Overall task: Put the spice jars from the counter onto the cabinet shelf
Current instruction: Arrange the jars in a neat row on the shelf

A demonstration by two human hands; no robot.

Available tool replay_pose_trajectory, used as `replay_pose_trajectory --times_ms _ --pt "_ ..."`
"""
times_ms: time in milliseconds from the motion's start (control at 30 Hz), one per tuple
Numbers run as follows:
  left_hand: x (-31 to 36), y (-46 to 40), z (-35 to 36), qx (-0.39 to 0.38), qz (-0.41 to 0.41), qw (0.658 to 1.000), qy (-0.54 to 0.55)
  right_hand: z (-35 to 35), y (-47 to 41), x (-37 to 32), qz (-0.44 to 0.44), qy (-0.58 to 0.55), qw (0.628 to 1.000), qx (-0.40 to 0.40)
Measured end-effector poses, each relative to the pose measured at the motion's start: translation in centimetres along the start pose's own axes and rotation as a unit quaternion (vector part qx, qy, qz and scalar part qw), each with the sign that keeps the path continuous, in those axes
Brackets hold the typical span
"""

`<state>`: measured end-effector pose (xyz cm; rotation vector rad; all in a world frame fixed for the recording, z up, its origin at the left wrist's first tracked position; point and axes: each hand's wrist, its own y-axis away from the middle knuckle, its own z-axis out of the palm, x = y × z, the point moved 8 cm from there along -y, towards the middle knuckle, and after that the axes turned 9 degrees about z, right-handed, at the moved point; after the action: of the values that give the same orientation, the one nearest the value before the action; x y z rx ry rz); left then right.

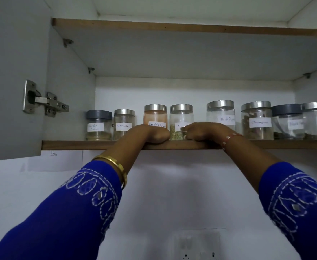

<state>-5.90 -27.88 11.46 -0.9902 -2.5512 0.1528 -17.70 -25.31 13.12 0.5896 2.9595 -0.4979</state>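
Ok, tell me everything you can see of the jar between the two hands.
The jar is clear glass with a flat silver metal lid, upright near the shelf front, between the red chilli jar and the black pepper jar. Pale greenish seeds fill its lower part. Its white handwritten label starts with "F"; the rest is hidden. The right hand has fingers on its front; the left hand sits at its left side, contact unclear.

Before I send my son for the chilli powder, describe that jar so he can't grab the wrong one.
Look at the cabinet shelf holding a row of labelled jars. The red chilli powder jar is third from the left end, just behind the left hand. It alone is filled nearly to its steel lid with orange-pink powder.
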Motion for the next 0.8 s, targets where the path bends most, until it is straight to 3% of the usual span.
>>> replay_pose_trajectory --times_ms 367,533,733,800 --pt "-1.8 -3.2 -0.3 -0.015 -0.037 0.999 0.015 2.0 -5.6 -1.1 -0.032 0.099 0.994 -0.034" --pt "-1.8 -4.3 -0.4 -0.019 -0.040 0.999 -0.005 2.4 -8.2 -1.2 0.001 0.117 0.990 -0.075" --pt "-2.6 -4.8 -0.4 -0.028 -0.052 0.997 -0.040 5.4 -27.9 2.7 0.074 0.072 0.985 -0.137" --pt "-2.5 -4.9 -0.3 -0.027 -0.056 0.997 -0.035 5.9 -27.8 2.2 0.070 0.070 0.987 -0.126"
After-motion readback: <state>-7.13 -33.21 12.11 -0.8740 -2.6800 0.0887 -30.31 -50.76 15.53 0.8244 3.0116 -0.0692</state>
